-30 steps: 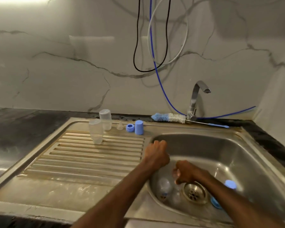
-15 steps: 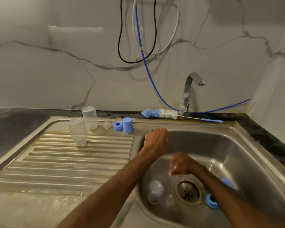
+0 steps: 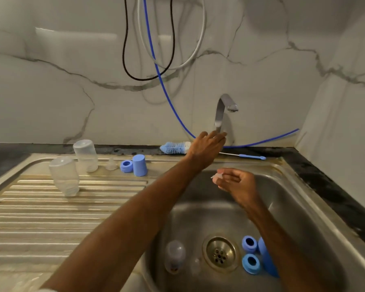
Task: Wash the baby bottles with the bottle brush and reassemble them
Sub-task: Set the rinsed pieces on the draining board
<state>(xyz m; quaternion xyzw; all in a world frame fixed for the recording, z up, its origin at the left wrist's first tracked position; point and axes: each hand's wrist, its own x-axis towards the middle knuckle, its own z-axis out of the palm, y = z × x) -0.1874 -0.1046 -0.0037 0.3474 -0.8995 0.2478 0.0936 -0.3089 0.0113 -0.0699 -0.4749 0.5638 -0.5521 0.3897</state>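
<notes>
My left hand [image 3: 207,147] reaches across to the base of the tap [image 3: 221,114], fingers straight and touching it. My right hand [image 3: 234,183] hovers over the sink basin [image 3: 303,207] and pinches a small clear teat [image 3: 216,177]. The blue-and-white bottle brush [image 3: 173,147] lies on the back ledge, partly behind my left hand. Two clear bottles [image 3: 64,175] [image 3: 85,154] stand upside down on the drainboard [image 3: 51,218], beside a clear teat [image 3: 111,164], a blue ring [image 3: 126,165] and a blue cap [image 3: 139,165]. In the basin lie another bottle [image 3: 174,257], a teat [image 3: 195,266], two blue rings [image 3: 249,243] [image 3: 250,263] and a blue cap [image 3: 266,258].
The drain strainer [image 3: 219,252] sits in the middle of the basin floor. Black, white and blue hoses [image 3: 167,89] hang down the marble wall behind the tap. A dark counter [image 3: 325,182] borders the sink at the right and back.
My left hand left the sink's edge and rose to the tap base. My right hand lifted from near the drain, holding the teat higher over the basin. The view tilted.
</notes>
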